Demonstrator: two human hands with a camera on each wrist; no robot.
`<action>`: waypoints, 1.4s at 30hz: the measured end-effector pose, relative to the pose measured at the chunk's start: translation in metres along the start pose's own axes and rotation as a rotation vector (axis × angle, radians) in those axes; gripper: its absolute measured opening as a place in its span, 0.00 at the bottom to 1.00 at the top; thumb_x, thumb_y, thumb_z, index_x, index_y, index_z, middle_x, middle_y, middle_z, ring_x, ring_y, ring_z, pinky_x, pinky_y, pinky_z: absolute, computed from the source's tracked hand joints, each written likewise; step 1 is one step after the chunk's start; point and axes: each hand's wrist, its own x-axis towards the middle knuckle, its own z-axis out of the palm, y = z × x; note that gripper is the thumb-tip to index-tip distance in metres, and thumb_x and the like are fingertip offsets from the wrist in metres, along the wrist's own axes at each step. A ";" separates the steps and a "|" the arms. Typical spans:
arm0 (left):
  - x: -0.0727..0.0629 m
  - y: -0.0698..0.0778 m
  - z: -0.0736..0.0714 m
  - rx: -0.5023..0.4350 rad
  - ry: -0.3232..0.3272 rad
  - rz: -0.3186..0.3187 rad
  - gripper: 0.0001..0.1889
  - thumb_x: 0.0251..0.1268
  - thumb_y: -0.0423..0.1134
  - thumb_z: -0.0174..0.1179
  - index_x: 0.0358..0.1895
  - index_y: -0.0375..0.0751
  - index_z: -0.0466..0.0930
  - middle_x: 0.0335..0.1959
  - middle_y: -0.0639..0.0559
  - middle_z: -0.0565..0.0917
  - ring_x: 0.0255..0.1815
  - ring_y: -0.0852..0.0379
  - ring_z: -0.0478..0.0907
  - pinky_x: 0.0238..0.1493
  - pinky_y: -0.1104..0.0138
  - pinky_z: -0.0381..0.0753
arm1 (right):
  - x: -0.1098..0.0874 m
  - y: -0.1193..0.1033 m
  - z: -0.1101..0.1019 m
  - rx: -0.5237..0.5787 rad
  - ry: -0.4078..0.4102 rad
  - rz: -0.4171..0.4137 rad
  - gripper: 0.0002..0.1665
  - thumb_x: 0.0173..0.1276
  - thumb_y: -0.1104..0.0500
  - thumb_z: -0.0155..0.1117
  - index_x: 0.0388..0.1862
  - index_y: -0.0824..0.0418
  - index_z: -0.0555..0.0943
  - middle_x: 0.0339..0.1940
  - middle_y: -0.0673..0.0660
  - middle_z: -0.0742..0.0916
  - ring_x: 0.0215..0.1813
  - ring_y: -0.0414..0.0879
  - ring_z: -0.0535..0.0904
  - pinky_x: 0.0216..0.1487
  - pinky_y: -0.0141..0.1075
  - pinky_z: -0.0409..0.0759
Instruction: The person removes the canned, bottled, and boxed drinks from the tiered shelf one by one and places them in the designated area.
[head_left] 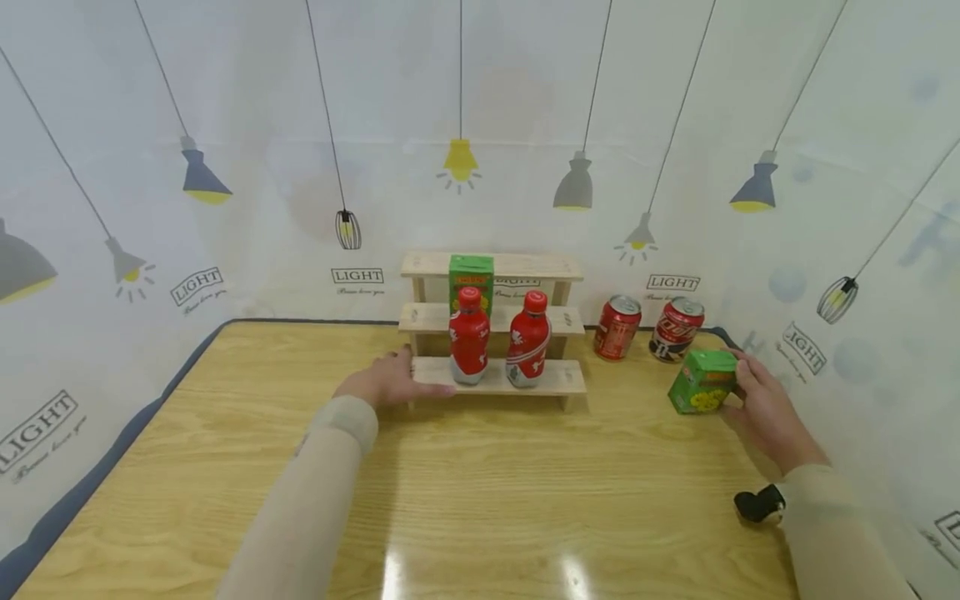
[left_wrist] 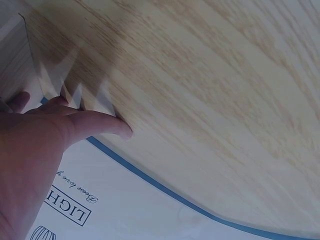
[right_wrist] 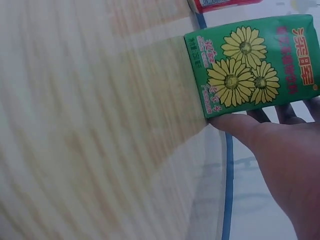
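My right hand grips a green drink carton by its right side, at the right of the table. In the right wrist view the carton shows yellow flowers, and the thumb lies at its lower corner. On the left, my left hand rests at the left end of a three-step wooden rack. Its thumb stretches along the front of the lowest step. The left wrist view shows the fingers spread and fairly straight, close to the tabletop.
Two red bottles stand on the lowest step. Behind them, another green carton stands on the rack. Two red cans, one plain red and one red and black, stand right of the rack. A printed curtain surrounds the table.
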 end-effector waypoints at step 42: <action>0.004 -0.002 0.001 -0.003 0.000 -0.008 0.81 0.35 0.95 0.57 0.88 0.42 0.46 0.87 0.36 0.57 0.86 0.30 0.57 0.81 0.32 0.62 | 0.019 -0.070 0.018 -0.438 0.150 -0.125 0.41 0.87 0.34 0.30 0.91 0.50 0.49 0.90 0.60 0.58 0.89 0.63 0.53 0.83 0.69 0.59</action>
